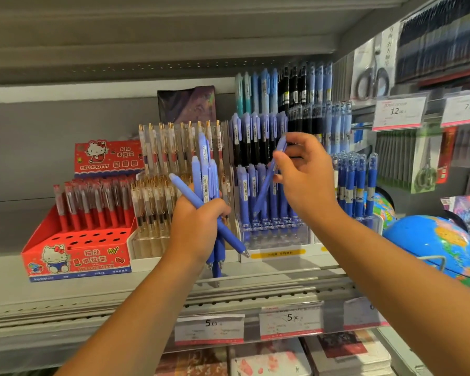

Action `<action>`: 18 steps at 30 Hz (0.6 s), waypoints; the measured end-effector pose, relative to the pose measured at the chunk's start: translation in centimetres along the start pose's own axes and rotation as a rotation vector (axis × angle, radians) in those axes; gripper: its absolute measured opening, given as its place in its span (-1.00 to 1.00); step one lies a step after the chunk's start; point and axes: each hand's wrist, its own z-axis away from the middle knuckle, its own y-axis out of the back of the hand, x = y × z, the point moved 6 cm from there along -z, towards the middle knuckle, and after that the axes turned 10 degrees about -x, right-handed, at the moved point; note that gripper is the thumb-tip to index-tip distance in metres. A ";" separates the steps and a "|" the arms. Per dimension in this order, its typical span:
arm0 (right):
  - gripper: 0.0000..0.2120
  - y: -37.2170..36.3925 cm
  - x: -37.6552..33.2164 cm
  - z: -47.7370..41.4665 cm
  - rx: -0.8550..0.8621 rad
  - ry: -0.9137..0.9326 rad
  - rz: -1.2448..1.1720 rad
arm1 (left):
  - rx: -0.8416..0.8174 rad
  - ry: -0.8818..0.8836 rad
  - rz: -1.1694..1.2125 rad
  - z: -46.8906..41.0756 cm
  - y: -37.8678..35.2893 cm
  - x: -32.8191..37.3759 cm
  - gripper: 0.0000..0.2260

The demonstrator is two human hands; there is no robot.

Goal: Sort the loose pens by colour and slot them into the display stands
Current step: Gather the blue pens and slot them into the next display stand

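Now, single pen: pinched high on its barrel between the thumb and curled fingers of the right hand, in front of the blue rows.
Right hand: closed lightly round that one pen and nothing else.
Left hand: a tight fist wrapped round a bundle of pens, all blue, gripped mid-barrel.
Clear stand: just behind and below the single pen, on the shelf; its back rows are full of blue pens and its front holes are open.
Neighbours: a gold-clip pen stand behind the left fist, a red cartoon box of red pens further left, a globe far right, price tags along the shelf edge.
In the way: the left fist and bundle hide part of the gold-clip pen stand; standing blue pens crowd the single pen's lower end.
Single pen's axis: steeply tilted, button end up and right, tip down and left over the clear stand; whether it touches a hole cannot be told.
Bundle's axis: mostly upright, button ends up; one pen crosses slantwise, tip low right.
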 end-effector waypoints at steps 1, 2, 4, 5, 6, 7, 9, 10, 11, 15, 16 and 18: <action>-0.77 -0.2 0.1 0.1 -0.014 0.014 0.051 | -0.001 0.004 0.007 0.0 0.0 0.0 -0.84; -0.77 -0.5 0.3 0.3 -0.030 0.019 0.093 | -0.005 0.007 0.016 0.0 0.0 0.1 -0.86; -0.77 -0.8 0.8 0.4 -0.060 0.006 0.141 | -0.008 0.017 0.018 0.0 -0.1 0.1 -0.87; -0.77 -1.0 1.0 0.4 -0.073 -0.008 0.157 | -0.005 0.021 0.009 0.0 -0.1 0.0 -0.86; -0.78 -1.1 1.3 0.4 -0.090 -0.027 0.173 | 0.002 0.024 0.003 -0.1 -0.1 -0.1 -0.85; -0.78 -1.3 1.6 0.5 -0.111 -0.050 0.185 | 0.006 0.025 0.004 -0.1 -0.2 -0.1 -0.84; -0.79 -1.7 2.2 0.5 -0.166 -0.094 0.215 | -0.002 0.038 0.019 -0.2 -0.4 -0.3 -0.85; -0.79 -1.9 2.4 0.5 -0.190 -0.102 0.244 | -0.012 0.049 0.036 -0.2 -0.5 -0.3 -0.88; -0.79 -2.0 2.5 0.6 -0.205 -0.100 0.277 | -0.022 0.060 0.054 -0.1 -0.6 -0.3 -0.92; -0.80 -2.2 2.3 0.4 -0.220 -0.103 0.347 | -0.040 0.078 0.078 -0.1 -0.8 -0.5 -0.91; -0.80 -2.3 2.3 0.3 -0.227 -0.109 0.360 | -0.041 0.078 0.078 -0.1 -0.8 -0.5 -0.90; -0.79 -2.3 2.2 0.3 -0.242 -0.112 0.368 | -0.044 0.077 0.073 -0.1 -0.8 -0.4 -0.93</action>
